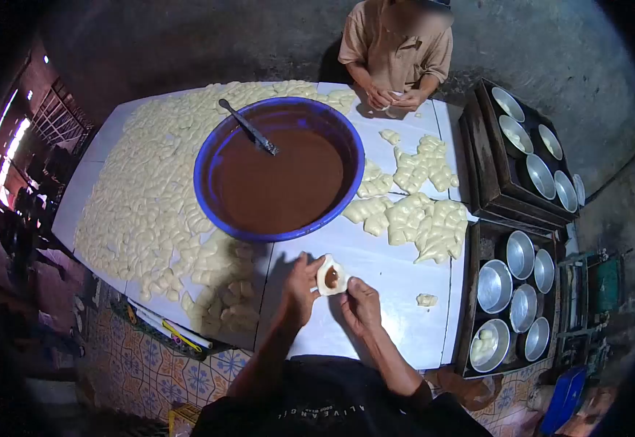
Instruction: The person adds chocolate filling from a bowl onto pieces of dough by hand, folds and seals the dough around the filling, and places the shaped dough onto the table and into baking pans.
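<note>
A flattened piece of pale dough [329,263] with a dab of brown filling [330,277] in its middle is held up over the table. My left hand [301,290] grips its left edge, fingers curled with the thumb side up. On the lower right edge, my right hand [362,300] pinches the dough between thumb and fingers. Just beyond my hands stands a large blue basin [202,202] of smooth brown filling. A dark, flat-bladed tool [243,122] leans on its rim, the tip smeared with filling.
Many dough pieces [135,189] cover the table's left side; joined dough clumps [434,226] lie right of the basin. One small piece [426,299] sits near the right edge. Wooden crates hold round metal tins [493,286]. Across the table, a person [397,58] handles dough.
</note>
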{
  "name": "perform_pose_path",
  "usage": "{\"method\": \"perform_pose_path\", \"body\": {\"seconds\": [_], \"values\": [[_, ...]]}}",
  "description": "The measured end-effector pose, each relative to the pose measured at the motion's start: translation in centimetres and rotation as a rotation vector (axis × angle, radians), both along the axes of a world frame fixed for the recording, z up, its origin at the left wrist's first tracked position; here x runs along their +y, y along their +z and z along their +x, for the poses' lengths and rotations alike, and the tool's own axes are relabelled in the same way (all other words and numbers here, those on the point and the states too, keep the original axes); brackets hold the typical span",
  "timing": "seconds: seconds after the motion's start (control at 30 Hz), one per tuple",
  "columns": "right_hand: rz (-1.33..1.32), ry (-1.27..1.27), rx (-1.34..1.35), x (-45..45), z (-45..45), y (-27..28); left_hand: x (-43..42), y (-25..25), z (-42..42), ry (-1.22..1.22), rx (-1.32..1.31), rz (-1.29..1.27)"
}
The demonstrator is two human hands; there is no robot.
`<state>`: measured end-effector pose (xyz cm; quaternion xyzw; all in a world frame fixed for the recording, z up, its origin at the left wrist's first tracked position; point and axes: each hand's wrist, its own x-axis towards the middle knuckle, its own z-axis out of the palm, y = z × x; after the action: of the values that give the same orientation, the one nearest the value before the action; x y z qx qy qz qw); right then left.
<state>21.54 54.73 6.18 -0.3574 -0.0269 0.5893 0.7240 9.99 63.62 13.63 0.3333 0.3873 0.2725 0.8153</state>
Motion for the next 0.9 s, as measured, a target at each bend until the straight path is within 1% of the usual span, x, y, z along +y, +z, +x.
{"method": "perform_pose_path", "body": {"seconds": [0.03, 0.07, 0.1, 0.13, 0.17, 0.2, 0.23, 0.3, 0.33, 0.37, 0.4, 0.43, 0.5, 0.53, 0.57, 0.63, 0.67, 0.7, 0.73, 0.77, 0.8, 0.83, 0.87, 0.9], "values": [[-0.005, -0.002, -0.166, -0.4, 0.0, -0.3, -1.2, 0.1, 0.1, 0.104, 0.093, 0.02], [0.011, -0.035, -0.53, -0.7, -0.7, 0.8, -2.0, 0.7, 0.0, 0.093, 0.077, -0.042], [0.031, -0.067, -0.897, -1.0, -1.2, 2.0, -2.7, 0.5, -0.2, 0.11, -0.002, -0.087], [0.031, -0.062, -0.9, -1.6, -1.1, 2.2, -3.1, -0.6, -0.6, 0.052, 0.046, 0.027], [0.055, -0.009, -1.271, -2.2, -0.9, 2.4, -3.4, -0.9, -0.8, -0.012, 0.096, 0.143], [0.078, 0.047, -1.644, -2.7, -0.5, 2.5, -4.0, -1.1, -1.0, -0.044, 0.158, 0.371], [0.076, 0.042, -1.648, -2.8, -0.1, 2.6, -4.4, -1.2, -1.2, -0.075, 0.218, 0.601], [0.223, -0.078, -1.401, -2.9, 0.5, 2.8, -4.9, -1.7, -1.3, -0.079, 0.219, 0.584], [0.152, -0.131, -1.054, -2.9, 0.3, 2.5, -5.1, -1.8, -1.4, -0.107, 0.151, 0.476], [0.238, -0.223, -0.747, -2.7, 0.1, 3.3, -5.2, -1.5, -1.4, -0.137, 0.084, 0.37], [0.218, -0.148, -0.827, -2.9, 0.9, 3.1, -5.4, -0.8, -1.4, -0.136, 0.029, 0.349], [0.195, -0.069, -0.907, -3.3, 1.7, 2.9, -5.5, -0.9, -1.4, -0.145, 0.028, 0.346], [0.251, 0.055, -1.068, -3.6, 1.4, 4.2, -5.6, -1.7, -1.3, -0.126, 0.023, 0.377], [0.195, 0.092, -1.189, -4.2, 0.6, 5.3, -5.5, -3.0, -1.3, -0.132, 0.054, 0.233], [0.173, 0.184, -1.3, -4.9, 1.0, 4.4, -5.8, -3.3, -1.2, -0.138, 0.054, 0.23], [0.073, 0.255, -1.179, -5.6, 1.6, 2.2, -6.8, -3.6, -0.5, 0.046, 0.025, 0.235], [0.064, 0.251, -1.175, -5.8, 1.5, 1.7, -7.3, -3.1, -0.2, 0.071, 0.098, 0.269], [-0.016, 0.238, -1.047, -5.9, 1.5, 1.4, -7.2, -3.7, -0.3, 0.062, 0.101, 0.265], [-0.097, 0.224, -0.917, -6.2, 1.3, 1.0, -7.0, -5.0, -0.7, -0.072, 0.27, 0.473], [-0.109, 0.221, -0.913, -6.2, 1.2, 1.5, -7.0, -5.5, -0.8, -0.209, 0.436, 0.679], [-0.109, 0.184, -1.025, -6.0, 1.1, 2.3, -7.1, -6.0, -0.8, -0.163, 0.272, 0.8], [-0.108, 0.147, -1.137, -5.8, 1.2, 2.7, -7.1, -6.4, -0.9, -0.168, 0.269, 0.796], [0.022, 0.405, -0.866, -6.1, 2.7, 0.2, -6.8, -5.3, -0.9, -0.155, 0.077, 0.668], [-0.027, 0.628, -0.478, -6.1, 3.3, 0.9, -6.7, -4.1, -1.0, -0.139, -0.109, 0.536]]}}
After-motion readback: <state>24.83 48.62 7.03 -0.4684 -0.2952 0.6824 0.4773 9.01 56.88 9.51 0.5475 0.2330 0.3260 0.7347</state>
